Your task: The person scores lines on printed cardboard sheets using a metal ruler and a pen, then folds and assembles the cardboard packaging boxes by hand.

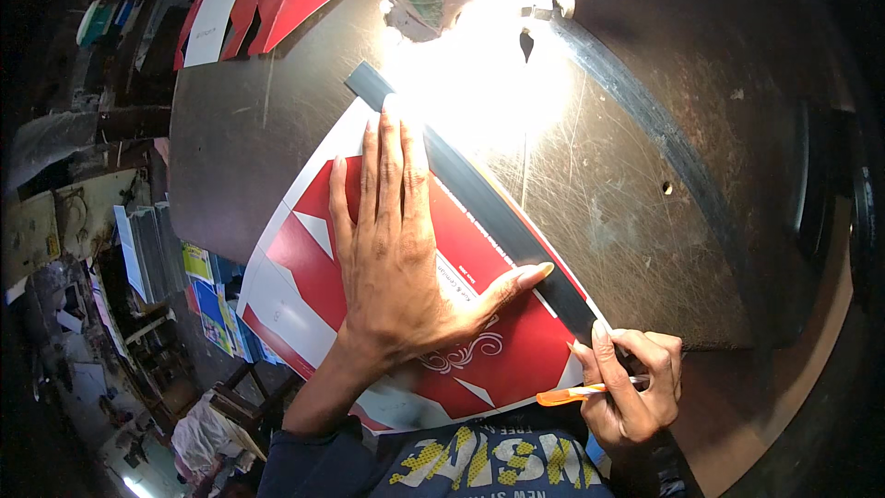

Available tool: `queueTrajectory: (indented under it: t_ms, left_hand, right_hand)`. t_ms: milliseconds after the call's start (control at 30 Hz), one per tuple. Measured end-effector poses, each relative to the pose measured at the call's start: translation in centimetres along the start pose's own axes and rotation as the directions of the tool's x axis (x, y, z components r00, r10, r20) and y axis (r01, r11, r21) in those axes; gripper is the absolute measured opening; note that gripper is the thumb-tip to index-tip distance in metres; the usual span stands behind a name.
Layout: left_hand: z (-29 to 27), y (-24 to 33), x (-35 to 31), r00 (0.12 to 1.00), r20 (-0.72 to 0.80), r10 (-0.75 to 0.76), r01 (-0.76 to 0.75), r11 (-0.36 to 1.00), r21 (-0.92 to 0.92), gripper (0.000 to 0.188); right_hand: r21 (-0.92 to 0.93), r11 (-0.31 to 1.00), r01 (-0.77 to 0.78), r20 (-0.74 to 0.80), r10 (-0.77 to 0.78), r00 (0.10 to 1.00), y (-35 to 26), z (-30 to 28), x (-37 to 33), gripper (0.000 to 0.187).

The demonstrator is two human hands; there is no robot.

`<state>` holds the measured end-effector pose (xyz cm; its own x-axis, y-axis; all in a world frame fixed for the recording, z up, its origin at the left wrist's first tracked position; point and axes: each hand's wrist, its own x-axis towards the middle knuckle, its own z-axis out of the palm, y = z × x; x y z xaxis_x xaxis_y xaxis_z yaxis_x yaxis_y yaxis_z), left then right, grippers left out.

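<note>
A printed red and white card sheet (304, 249) lies at a slant on a worn dark tabletop. Across its right side runs a black straightedge (479, 189). My left hand (392, 258) is spread flat over the sheet, fingers pointing away from me; fingertips touch the straightedge's far part and the thumb rests on its nearer part. At the near end of the straightedge, my right hand (641, 383) is closed, thumb and forefinger at the sheet's corner. A slim orange-handled tool (567, 396) is tucked between its fingers; its kind is unclear.
Bright light glares on the tabletop (608, 249) beyond the straightedge. Another red and white printed card (267, 5) lies at the far left. A curved dark strip (645, 111) crosses the right side. Stacked printed sheets (217, 304) stand lower, left of the table.
</note>
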<state>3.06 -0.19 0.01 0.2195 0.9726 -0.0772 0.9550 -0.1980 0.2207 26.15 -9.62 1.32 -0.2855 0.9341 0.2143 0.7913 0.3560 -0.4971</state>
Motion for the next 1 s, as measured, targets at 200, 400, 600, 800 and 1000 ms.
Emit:
queueTrajectory:
  t_ms: [200,400,600,800,1000]
  left_hand:
    - [-0.2,0.0,0.1,1.0,0.019,-0.008,0.008,1.0,0.005,0.14]
    - [-0.2,0.1,0.0,1.0,0.009,-0.004,0.004,1.0,0.01,0.14]
    - [-0.1,0.6,0.3,1.0,0.022,-0.007,0.007,1.0,0.024,0.139]
    - [1.2,-0.7,-0.2,0.996,-0.09,0.029,-0.018,0.991,0.13,0.141]
    - [0.3,0.4,0.6,0.999,-0.04,0.017,-0.015,0.998,0.056,0.139]
  right_hand:
    - [-0.004,0.999,-0.038,-0.007,0.038,0.999,-0.2,0.0,0.1,0.039]
    - [0.015,0.998,-0.06,-0.014,0.061,0.998,-0.4,0.0,0.1,0.038]
    - [0.011,0.997,-0.075,-0.022,0.075,0.997,-0.1,0.0,-0.1,0.042]
    - [0.074,0.996,-0.049,-0.117,0.057,0.992,0.2,0.6,0.1,0.041]
    - [0.059,0.997,-0.051,-0.136,0.058,0.989,0.5,0.7,-0.1,0.042]
